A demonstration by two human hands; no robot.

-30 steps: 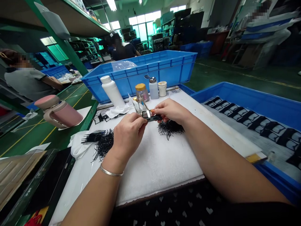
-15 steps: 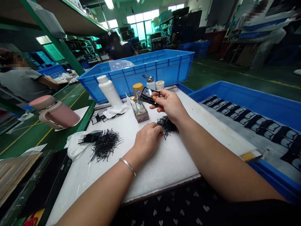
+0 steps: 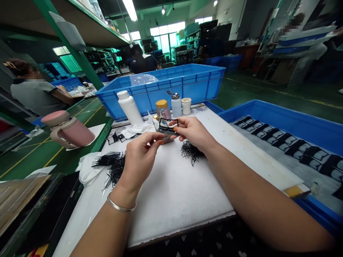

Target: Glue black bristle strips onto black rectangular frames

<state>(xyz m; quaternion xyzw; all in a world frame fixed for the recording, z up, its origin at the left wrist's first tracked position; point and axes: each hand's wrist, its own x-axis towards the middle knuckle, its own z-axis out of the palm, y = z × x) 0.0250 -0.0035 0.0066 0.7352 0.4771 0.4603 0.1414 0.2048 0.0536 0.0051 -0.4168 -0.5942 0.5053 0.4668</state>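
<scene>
- Frame, black and thin-rimmed around an open window, was held up in front of me, above the far part of the worktop.
- Its long axis ran roughly crosswise, left to right, with the window tilted towards me and the heavier bar along the bottom.
- My right hand had it, thumb and fingers pinching the right end; that was the nearer of my two hands.
- My left hand was just beyond the opposite end and a little lower, thumb and forefinger drawn close together. I couldn't tell whether they pinched anything, or whether they touched the frame.
- From my left hand, the frame lay to the right and slightly farther off from me, its left end towards that hand.
- Below my right hand sat one heap of black strips; another heap was partly hidden by my left hand.
- A small patterned box showed beyond and under the frame, partly covered.
</scene>
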